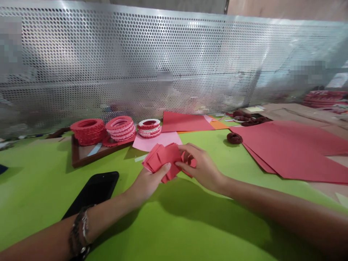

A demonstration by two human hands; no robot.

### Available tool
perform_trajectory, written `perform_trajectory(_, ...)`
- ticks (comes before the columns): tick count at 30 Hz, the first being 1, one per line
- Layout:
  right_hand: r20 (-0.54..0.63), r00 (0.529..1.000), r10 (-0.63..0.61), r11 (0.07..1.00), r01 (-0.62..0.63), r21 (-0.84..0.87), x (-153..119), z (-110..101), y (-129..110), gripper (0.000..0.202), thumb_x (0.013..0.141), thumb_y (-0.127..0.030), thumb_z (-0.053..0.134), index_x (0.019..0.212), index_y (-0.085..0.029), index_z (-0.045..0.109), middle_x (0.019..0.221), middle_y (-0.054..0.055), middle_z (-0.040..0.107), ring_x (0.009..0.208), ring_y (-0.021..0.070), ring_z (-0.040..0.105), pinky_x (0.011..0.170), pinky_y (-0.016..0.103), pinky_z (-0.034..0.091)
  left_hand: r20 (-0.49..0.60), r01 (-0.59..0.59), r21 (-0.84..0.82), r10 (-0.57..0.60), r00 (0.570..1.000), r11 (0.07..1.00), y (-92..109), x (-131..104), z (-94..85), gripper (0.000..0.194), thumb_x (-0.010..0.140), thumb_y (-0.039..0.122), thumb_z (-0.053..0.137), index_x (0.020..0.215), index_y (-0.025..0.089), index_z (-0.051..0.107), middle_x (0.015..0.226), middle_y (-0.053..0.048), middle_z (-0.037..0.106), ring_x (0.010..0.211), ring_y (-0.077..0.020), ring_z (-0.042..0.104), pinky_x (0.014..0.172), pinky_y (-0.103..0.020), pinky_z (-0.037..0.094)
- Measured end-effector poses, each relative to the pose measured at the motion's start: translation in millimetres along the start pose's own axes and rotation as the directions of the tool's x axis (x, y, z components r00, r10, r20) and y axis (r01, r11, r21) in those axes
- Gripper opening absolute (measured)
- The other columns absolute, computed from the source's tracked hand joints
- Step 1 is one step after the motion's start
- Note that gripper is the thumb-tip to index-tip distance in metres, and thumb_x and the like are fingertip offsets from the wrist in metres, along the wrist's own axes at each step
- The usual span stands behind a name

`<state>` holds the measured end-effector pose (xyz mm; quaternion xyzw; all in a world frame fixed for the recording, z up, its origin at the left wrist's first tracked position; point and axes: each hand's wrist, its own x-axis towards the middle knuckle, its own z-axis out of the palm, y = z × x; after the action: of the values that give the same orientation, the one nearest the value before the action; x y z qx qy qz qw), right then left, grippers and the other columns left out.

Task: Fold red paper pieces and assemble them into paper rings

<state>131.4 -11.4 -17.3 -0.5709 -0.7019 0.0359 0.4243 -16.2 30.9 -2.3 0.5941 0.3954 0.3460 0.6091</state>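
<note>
A thick bunch of cut red paper pieces (170,154) is held up above the green table (190,221). My left hand (150,181) is closed round its lower left side, the thumb pressed on top. At the right side of the bunch, my right hand (202,165) pinches the pieces between thumb and fingers. A curled red strip shows under those fingers; whether it belongs to the bunch I cannot tell. Just beyond my hands lies a sheet of pink paper (154,142), with a stack of red and white scalloped rings (149,128) on it.
At the left, a brown tray (78,161) carries stacks of red rings (88,131) and pink rings (121,128). A black phone (95,190) lies near my left forearm. Large red sheets (293,148) and a dark red yarn coil (234,138) are at the right. A perforated metal panel (174,54) stands behind.
</note>
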Motion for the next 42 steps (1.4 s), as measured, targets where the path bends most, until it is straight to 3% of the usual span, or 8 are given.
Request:
perform_trajectory(6, 0.113, 0.974, -0.196, 0.921, 0.222, -0.319, -3.3, 6.6, 0.5, 0.043, 0.082, -0.019, 0.042, 0.122, -0.006, 0.034, 0.110, 0.018, 0.049, 0.099, 0.0247, 0.050, 0.083, 0.039, 0.044, 0.128, 0.062, -0.225, -0.033, 0.991, 0.972, -24.2, 15.9, -3.6, 0.034, 0.071, 0.017, 0.058, 0.105, 0.018, 0.057, 0.086, -0.004, 0.070, 0.071, -0.0191, 0.065, 0.064, -0.027, 0.049)
perform_trajectory(11, 0.086, 0.967, -0.240, 0.942, 0.253, -0.221, -2.6, 0.8, -3.2, 0.024, 0.084, -0.018, 0.041, 0.107, -0.012, 0.046, 0.107, 0.013, 0.051, 0.097, 0.0204, 0.050, 0.084, 0.035, 0.043, 0.197, 0.021, -0.294, 0.039, 0.980, 0.956, -29.7, 19.7, -5.5, 0.034, 0.072, 0.019, 0.058, 0.106, 0.017, 0.055, 0.084, -0.004, 0.070, 0.071, -0.0185, 0.065, 0.066, -0.027, 0.051)
perform_trajectory(13, 0.039, 0.979, -0.201, 0.971, 0.205, -0.123, -0.4, -3.7, -5.4, 0.009, 0.082, -0.018, 0.045, 0.083, -0.013, 0.053, 0.092, 0.010, 0.054, 0.084, 0.0168, 0.052, 0.074, 0.029, 0.045, 0.242, 0.027, -0.268, 0.040, 0.970, 0.963, -27.9, 16.8, -6.3, 0.030, 0.071, 0.021, 0.060, 0.101, 0.018, 0.058, 0.086, -0.003, 0.070, 0.073, -0.0181, 0.065, 0.066, -0.026, 0.051)
perform_trajectory(17, -0.024, 1.000, -0.014, 0.999, 0.015, 0.051, 4.3, -13.2, -6.1, 0.020, 0.076, -0.019, 0.054, 0.058, -0.015, 0.047, 0.066, 0.001, 0.049, 0.061, 0.0109, 0.046, 0.053, 0.023, 0.038, 0.311, 0.085, -0.258, 0.000, 0.950, 0.962, -24.6, 11.2, -6.9, 0.026, 0.069, 0.022, 0.062, 0.095, 0.018, 0.060, 0.091, -0.004, 0.069, 0.075, -0.0178, 0.065, 0.069, -0.027, 0.051)
perform_trajectory(23, 0.101, 0.980, 0.171, 0.944, -0.193, 0.267, 8.1, -23.8, 1.4, 0.027, 0.074, -0.028, 0.052, 0.052, -0.015, 0.046, 0.053, -0.004, 0.039, 0.049, 0.0071, 0.035, 0.046, 0.022, 0.028, 0.252, 0.076, -0.205, -0.023, 0.968, 0.976, -20.2, 8.2, -5.6, 0.029, 0.069, 0.024, 0.061, 0.097, 0.018, 0.059, 0.091, -0.005, 0.068, 0.073, -0.0189, 0.065, 0.070, -0.029, 0.051)
perform_trajectory(32, 0.173, 0.933, 0.316, 0.831, -0.360, 0.425, 12.1, -28.8, 0.2, 0.023, 0.068, -0.027, 0.057, 0.051, -0.015, 0.049, 0.050, -0.004, 0.045, 0.048, 0.0063, 0.039, 0.048, 0.021, 0.030, 0.059, 0.029, -0.001, -0.028, 0.998, 1.000, 1.4, -0.2, -0.6, 0.011, 0.065, 0.017, 0.058, 0.076, 0.018, 0.062, 0.080, -0.006, 0.069, 0.079, -0.0231, 0.063, 0.064, -0.028, 0.049)
perform_trajectory(37, 0.234, 0.916, 0.325, 0.772, -0.400, 0.493, 9.4, -21.4, 0.1, 0.026, 0.068, -0.028, 0.058, 0.050, -0.015, 0.045, 0.048, -0.006, 0.043, 0.046, 0.0050, 0.038, 0.046, 0.020, 0.028, 0.103, -0.062, -0.003, 0.062, 0.993, 0.998, -14.9, 8.3, -4.4, 0.023, 0.068, 0.020, 0.056, 0.090, 0.019, 0.062, 0.095, -0.005, 0.066, 0.094, -0.0227, 0.057, 0.078, -0.029, 0.045)
perform_trajectory(42, 0.319, 0.906, 0.279, 0.670, -0.421, 0.611, 4.9, -15.7, 3.0, 0.025, 0.069, -0.035, 0.057, 0.056, -0.015, 0.048, 0.053, -0.005, 0.046, 0.049, 0.0054, 0.041, 0.048, 0.020, 0.031, 0.210, -0.113, -0.022, 0.115, 0.971, 0.993, -23.6, 11.9, -6.0, 0.033, 0.069, 0.019, 0.055, 0.102, 0.022, 0.059, 0.091, -0.003, 0.067, 0.091, -0.0235, 0.058, 0.074, -0.031, 0.045)
